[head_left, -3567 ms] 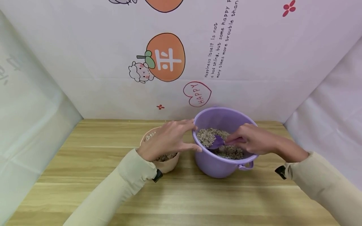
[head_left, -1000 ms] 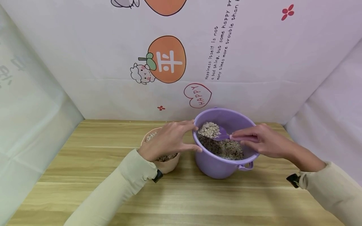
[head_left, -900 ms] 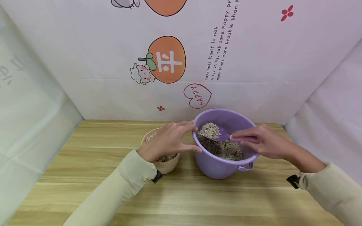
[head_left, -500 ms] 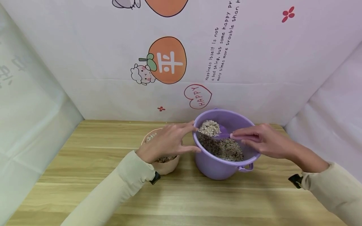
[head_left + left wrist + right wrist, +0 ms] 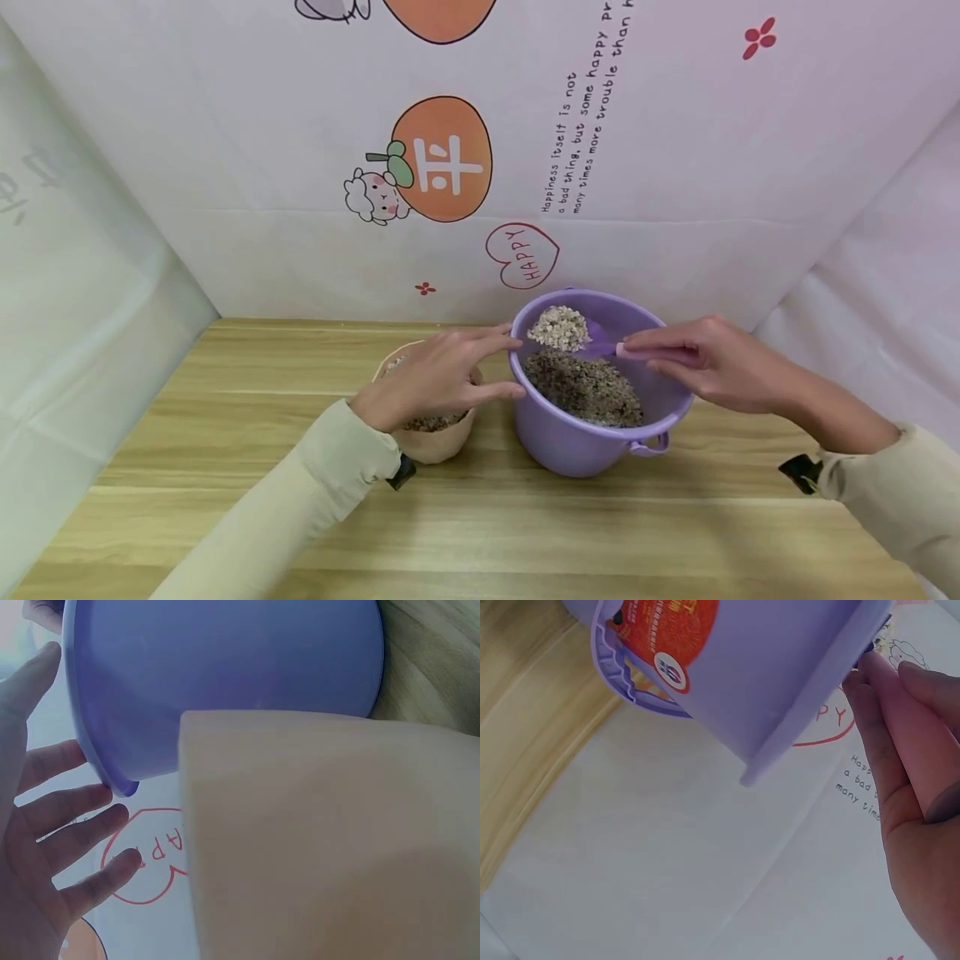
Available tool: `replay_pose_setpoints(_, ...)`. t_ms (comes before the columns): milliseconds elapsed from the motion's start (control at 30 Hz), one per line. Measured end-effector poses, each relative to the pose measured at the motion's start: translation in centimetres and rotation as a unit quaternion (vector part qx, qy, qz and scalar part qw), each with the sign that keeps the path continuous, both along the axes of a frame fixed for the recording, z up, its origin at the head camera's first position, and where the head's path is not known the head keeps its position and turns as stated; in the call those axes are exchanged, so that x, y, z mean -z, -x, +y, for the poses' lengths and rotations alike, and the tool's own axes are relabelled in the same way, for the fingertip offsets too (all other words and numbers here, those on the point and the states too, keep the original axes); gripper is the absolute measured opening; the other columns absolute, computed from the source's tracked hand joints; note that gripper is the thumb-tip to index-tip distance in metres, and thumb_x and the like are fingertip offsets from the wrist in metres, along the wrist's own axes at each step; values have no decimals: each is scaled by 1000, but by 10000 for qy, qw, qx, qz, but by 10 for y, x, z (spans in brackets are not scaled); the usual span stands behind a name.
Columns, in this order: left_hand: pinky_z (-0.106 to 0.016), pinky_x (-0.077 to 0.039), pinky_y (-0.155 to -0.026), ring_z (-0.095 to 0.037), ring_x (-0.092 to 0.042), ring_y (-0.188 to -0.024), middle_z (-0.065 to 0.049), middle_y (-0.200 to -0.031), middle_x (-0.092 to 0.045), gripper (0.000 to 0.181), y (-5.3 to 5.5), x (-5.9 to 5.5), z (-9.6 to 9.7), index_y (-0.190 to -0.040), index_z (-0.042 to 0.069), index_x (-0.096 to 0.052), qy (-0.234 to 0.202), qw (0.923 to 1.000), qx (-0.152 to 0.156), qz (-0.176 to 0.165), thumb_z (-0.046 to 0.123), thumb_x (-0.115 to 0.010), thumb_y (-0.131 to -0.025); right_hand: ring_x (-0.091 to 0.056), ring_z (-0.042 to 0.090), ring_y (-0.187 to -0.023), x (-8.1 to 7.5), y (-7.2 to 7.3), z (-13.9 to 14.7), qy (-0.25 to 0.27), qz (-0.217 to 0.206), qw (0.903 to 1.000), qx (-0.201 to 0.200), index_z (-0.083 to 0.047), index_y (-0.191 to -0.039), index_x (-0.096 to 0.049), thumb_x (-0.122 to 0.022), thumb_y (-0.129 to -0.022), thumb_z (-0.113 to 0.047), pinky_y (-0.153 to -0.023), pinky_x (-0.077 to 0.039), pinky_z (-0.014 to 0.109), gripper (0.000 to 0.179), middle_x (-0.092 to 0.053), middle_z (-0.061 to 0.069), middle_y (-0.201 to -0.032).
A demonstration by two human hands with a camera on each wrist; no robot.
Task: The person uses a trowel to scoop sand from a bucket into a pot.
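Note:
A purple bucket [image 5: 564,446] with pale and brown grit [image 5: 585,392] in it stands on the table. My right hand [image 5: 731,367] grips the pink handle of a small purple shovel [image 5: 598,337], whose blade carries a heap of pale grit [image 5: 559,328] over the bucket's mouth. On the bucket's left side, my left hand [image 5: 435,371] reaches over a peach pot [image 5: 437,447] with relaxed, spread fingers. The left wrist view has those fingertips right at the bucket's rim [image 5: 73,697]. Grit also lies in the pot, partly hidden under the hand and wrist.
The wooden table [image 5: 480,533] runs up to a white printed sheet [image 5: 300,275] behind the bucket. White cloth walls [image 5: 82,317] enclose both sides. A purple carrying handle [image 5: 622,682] hangs on the bucket's side.
Since the earliest frame the shovel has come up out of the bucket's grit with a heap on it. Lately it rises a little more, the right hand shifting right; the left hand edges slightly left.

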State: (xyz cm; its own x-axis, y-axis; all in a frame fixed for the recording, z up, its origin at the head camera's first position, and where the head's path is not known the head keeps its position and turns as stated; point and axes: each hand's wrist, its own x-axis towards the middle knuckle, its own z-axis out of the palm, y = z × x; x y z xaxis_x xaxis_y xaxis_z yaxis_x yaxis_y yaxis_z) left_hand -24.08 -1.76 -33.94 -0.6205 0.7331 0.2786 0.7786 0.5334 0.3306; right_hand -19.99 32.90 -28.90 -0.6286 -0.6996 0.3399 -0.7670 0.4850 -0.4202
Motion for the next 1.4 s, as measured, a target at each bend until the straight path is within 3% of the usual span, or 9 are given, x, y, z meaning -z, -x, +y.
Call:
replay_pose_setpoints(167,-40,-42,-108,-12,-65,-112,-5,-153,-44,67,-1,-3,-6,-145,24,-53,177,9998,-43,110,65,-55,-92,-42,-6,-47,-6,2,-1,-30,304,9995,-74,-2,-118,-72,-71,-80,15,-43,-41,13,42,-75,9,-103)
replay_pose_setpoints(300,-42,-41,-109,-16,-51,-133,-5,-152,-47,66,0,-3,-12,-146,28,-51,121,9999,-79,62,65,-55,-92,-37,-8,-48,-11,3,-3,-77,425,9989,-174,-5,-118,-72,-72,-79,15,-43,-37,11,44,-75,5,-105)
replay_pose_setpoints(400,-40,-40,-109,-16,-46,-137,-5,-148,-51,64,2,-2,-18,-146,28,-51,-50,9999,-109,-45,62,-59,-92,-33,-10,-49,-17,4,-6,-111,491,9985,-235,-5,-118,-72,-72,-78,15,-43,-36,11,45,-75,5,-107)
replay_pose_setpoints(533,-40,-40,-110,-17,-51,-132,0,-133,-63,67,5,2,-28,-146,24,-52,-61,9997,-209,-140,62,-58,-92,-31,-12,-50,-23,3,-10,-168,579,9978,-259,-5,-118,-72,-72,-78,15,-43,-35,10,44,-75,4,-107)
replay_pose_setpoints(667,-42,-36,-113,-19,-42,-140,9,-114,-72,67,9,6,-37,-144,21,-53,-30,9995,-220,-218,64,-56,-93,-30,-12,-51,-28,2,-14,-252,650,9972,-263,-5,-117,-72,-73,-79,15,-44,-35,10,44,-75,0,-106)
replay_pose_setpoints(767,-45,-38,-111,-23,-40,-142,5,-133,-64,69,11,10,-44,-144,23,-53,31,9993,-321,-190,66,-57,-90,-31,-12,-51,-31,0,-17,-269,697,9968,-267,-5,-117,-73,-73,-78,15,-44,-35,10,44,-75,-1,-105)
replay_pose_setpoints(900,-50,-41,-107,-31,-44,-138,-5,-158,-37,78,11,16,-58,-147,29,-49,277,9966,-697,-330,70,-64,-83,-33,-13,-50,-34,-1,-23,-255,749,9964,-313,-5,-117,-73,-73,-78,15,-45,-37,10,45,-75,1,-106)
replay_pose_setpoints(1033,-55,-39,-107,-34,-40,-140,-11,-158,-35,88,11,21,-74,-148,29,-49,346,9936,-925,-547,73,-71,-74,-34,-12,-49,-34,1,-30,-153,808,9960,-359,-6,-118,-73,-73,-78,14,-44,-36,10,45,-75,4,-107)
replay_pose_setpoints(1400,-61,-41,-103,-40,-44,-136,-17,-152,-43,102,12,32,-106,-147,30,-50,216,9953,-868,-375,78,-75,-60,-34,-11,-48,-30,3,-45,9,828,9948,-588,-6,-118,-72,-73,-78,12,-41,-33,9,44,-75,6,-104)
